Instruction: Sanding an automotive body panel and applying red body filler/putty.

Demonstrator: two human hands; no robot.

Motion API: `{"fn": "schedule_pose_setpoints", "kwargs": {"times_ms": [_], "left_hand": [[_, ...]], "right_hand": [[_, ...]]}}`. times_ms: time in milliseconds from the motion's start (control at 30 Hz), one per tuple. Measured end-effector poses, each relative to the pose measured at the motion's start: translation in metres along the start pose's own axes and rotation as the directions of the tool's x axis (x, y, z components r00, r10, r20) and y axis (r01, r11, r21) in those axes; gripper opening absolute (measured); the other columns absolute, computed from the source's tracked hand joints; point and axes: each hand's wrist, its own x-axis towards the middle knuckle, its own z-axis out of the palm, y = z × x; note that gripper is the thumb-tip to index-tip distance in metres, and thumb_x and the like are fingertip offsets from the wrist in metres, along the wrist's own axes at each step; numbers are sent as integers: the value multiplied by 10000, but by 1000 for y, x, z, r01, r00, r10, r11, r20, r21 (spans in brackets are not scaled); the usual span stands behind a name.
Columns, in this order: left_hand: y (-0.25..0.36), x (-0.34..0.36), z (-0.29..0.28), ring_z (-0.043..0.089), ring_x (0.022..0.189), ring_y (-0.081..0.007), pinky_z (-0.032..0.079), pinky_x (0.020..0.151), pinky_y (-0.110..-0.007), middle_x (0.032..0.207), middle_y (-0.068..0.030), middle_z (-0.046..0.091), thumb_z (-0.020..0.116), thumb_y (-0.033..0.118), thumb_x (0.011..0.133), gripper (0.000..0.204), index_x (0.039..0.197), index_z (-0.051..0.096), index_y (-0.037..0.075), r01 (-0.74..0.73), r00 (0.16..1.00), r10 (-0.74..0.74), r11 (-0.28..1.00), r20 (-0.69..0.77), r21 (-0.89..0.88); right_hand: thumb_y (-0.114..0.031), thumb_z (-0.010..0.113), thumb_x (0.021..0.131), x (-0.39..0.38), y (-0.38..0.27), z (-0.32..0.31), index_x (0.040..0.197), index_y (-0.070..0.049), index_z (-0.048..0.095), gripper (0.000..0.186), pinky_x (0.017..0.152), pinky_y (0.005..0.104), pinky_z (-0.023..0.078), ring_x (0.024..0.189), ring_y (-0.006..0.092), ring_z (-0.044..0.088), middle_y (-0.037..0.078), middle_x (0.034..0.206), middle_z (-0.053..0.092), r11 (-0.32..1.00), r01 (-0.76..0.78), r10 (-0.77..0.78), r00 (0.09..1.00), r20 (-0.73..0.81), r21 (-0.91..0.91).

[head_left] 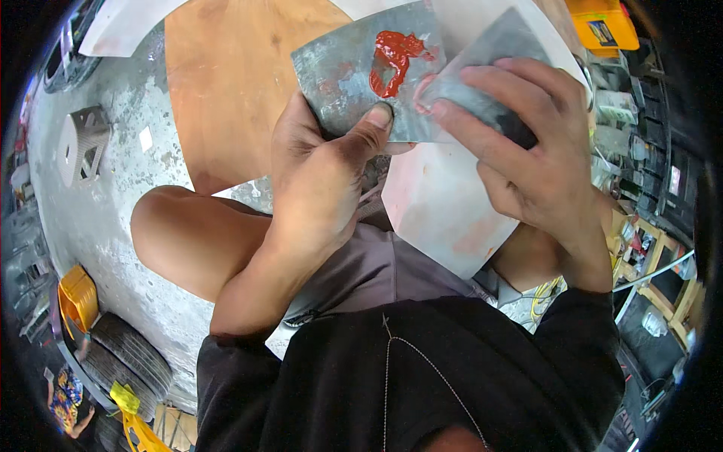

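The left hand [316, 173] is closed on a flat grey metal plate [361, 75], thumb pressed on its lower edge near the middle and the other fingers hidden behind it. The right hand [527, 158] is closed around a second grey blade, a scraper [489, 68], with its fingers wrapped over the dark lower part and its fingertips resting on the face. Both are held up in front of the chest, above the lap, and the scraper's edge meets the plate's right edge.

From largest to smallest: the rough concrete floor [113, 188] carries everything, with a bare wooden board [233, 83] lying on it ahead of the knees. Below the hands a pale, pink-stained block [444, 211] sits on the lap, just under the plate. A tyre [128, 354] lies near the lower left of the floor and a grey perforated crate [83, 143] at its left side.

The plate looks thin, stiff and light, so a pinch at one edge should be enough to carry it. Its face is smeared and probably slick. A blob of red paste [392, 56] sits near the plate's upper right corner; it looks soft and sticky and would smear at a touch, so the clean lower edge, well apart from it, is the sensible place to hold. The edges may be sharp.
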Motion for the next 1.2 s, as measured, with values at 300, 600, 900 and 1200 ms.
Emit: {"fn": "schedule_pose_setpoints", "kwargs": {"times_ms": [300, 600, 900, 1200], "left_hand": [[2, -3, 4, 663, 882, -183, 591, 788, -345, 1044, -137, 645, 583, -27, 905, 261, 1152, 499, -46, 50, 998, -51, 998, -42, -33], [0, 0, 4, 660, 977, -210, 587, 845, -370, 1098, -136, 637, 528, -38, 935, 270, 1201, 481, -39, 85, 996, -79, 971, 35, -223], [-4, 1, -1, 650, 1035, -234, 586, 864, -383, 1172, -145, 618, 524, -32, 946, 323, 1262, 459, -19, 6, 998, 9, 970, 60, -242], [6, -5, -2, 638, 1031, -245, 572, 876, -382, 1179, -161, 600, 526, -41, 941, 306, 1240, 460, -44, -164, 982, 169, 984, -82, 65]], "right_hand": [[-39, 585, 542, -7, 2, 4, 1066, -161, 740, 560, 888, 384, 452, 1007, 299, 533, 62, 1150, 632, 997, -49, 56, 990, -127, 56], [-9, 572, 750, -12, 1, 25, 1192, 3, 515, 446, 944, 416, 432, 1101, 299, 520, 293, 1252, 448, 792, -33, 245, 932, -268, 609], [32, 541, 670, -5, -20, 63, 1149, -44, 618, 491, 968, 392, 411, 1121, 323, 474, 226, 1231, 453, 716, -84, 359, 896, -262, 693], [-7, 568, 614, -2, -1, 30, 1133, -166, 694, 558, 975, 433, 392, 1136, 350, 461, 145, 1233, 532, 907, -317, 370, 914, -164, 276]]}}
